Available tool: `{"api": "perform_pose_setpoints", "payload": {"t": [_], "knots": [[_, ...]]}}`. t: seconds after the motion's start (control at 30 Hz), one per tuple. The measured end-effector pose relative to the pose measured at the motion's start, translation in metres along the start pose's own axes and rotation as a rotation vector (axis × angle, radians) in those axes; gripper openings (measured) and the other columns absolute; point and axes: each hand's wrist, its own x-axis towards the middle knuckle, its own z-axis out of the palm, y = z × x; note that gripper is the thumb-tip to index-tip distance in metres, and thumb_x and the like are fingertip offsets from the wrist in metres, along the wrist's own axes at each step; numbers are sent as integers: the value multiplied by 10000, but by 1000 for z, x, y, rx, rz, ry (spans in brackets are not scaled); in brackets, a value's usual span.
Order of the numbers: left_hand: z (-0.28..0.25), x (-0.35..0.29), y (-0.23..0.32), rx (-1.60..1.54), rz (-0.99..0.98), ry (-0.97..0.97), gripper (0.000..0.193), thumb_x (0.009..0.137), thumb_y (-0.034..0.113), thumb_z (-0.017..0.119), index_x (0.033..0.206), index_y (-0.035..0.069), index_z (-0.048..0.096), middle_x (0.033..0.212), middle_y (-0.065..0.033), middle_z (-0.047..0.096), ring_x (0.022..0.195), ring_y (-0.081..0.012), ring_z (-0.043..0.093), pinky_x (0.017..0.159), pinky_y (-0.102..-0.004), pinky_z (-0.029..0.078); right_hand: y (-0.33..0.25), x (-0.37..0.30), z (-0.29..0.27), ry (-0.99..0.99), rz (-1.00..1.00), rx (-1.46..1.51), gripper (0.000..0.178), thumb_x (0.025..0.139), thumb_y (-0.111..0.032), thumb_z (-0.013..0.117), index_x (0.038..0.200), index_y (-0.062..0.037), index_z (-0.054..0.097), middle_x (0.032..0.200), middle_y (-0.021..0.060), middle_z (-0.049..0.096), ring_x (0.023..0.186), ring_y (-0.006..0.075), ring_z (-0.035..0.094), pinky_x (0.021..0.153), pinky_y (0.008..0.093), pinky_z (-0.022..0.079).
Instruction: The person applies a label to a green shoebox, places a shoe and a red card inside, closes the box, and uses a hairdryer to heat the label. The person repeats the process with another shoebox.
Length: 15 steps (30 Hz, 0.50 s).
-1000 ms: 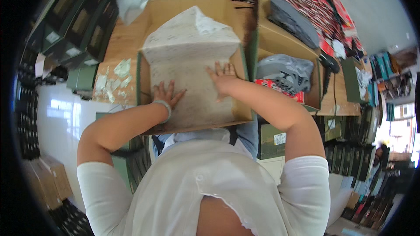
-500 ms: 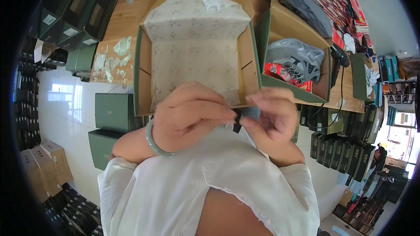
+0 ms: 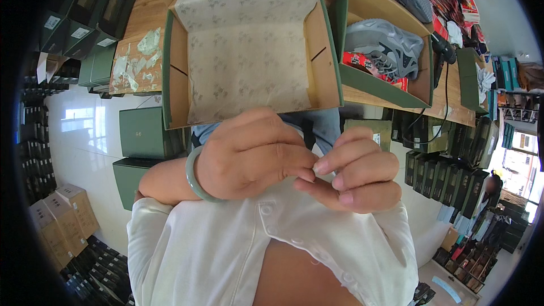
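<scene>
My left hand (image 3: 249,156), with a pale green bangle (image 3: 198,175) on its wrist, is closed, its thumb and fingertips pressed together. Against those fingertips my right hand (image 3: 360,171) is curled in a pinch. Whatever lies between the two hands is too small or hidden to name. Both are held in front of my white shirt (image 3: 215,238), just below an open green shoebox (image 3: 324,73). Patterned tissue paper (image 3: 246,56) lines that box and rises over its far side.
On the wooden table (image 3: 396,102), a second open box (image 3: 391,92) at the right holds grey sneakers (image 3: 388,48) and red packets (image 3: 362,62). A dark hair-dryer-like tool (image 3: 443,51) with a cord lies beside it. Scraps of paper (image 3: 136,65) and stacked green boxes (image 3: 85,11) are at the left.
My right fingers have curled in and come up against my left fingertips. The table and boxes appear slightly higher in the view.
</scene>
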Motion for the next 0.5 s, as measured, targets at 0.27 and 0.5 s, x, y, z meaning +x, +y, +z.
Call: {"api": "perform_pose_setpoints", "payload": {"t": [0.27, 0.5], "knots": [[2, -4, 0, 47, 35, 46, 253, 638, 75, 748, 889, 72, 721, 788, -30, 615, 644, -186, 570, 514, -275, 450, -8, -1, 19, 143, -58, 21, 544, 613, 154, 822, 839, -135, 420, 773, 10, 532, 751, 213, 641, 661, 341, 381], [1, -3, -1, 61, 22, 33, 253, 635, 99, 762, 884, 84, 723, 779, -19, 609, 636, -178, 559, 508, -268, 438, -7, -4, 23, 188, -77, -9, 567, 588, 159, 831, 856, -137, 429, 791, 17, 531, 721, 200, 615, 630, 339, 344]]}}
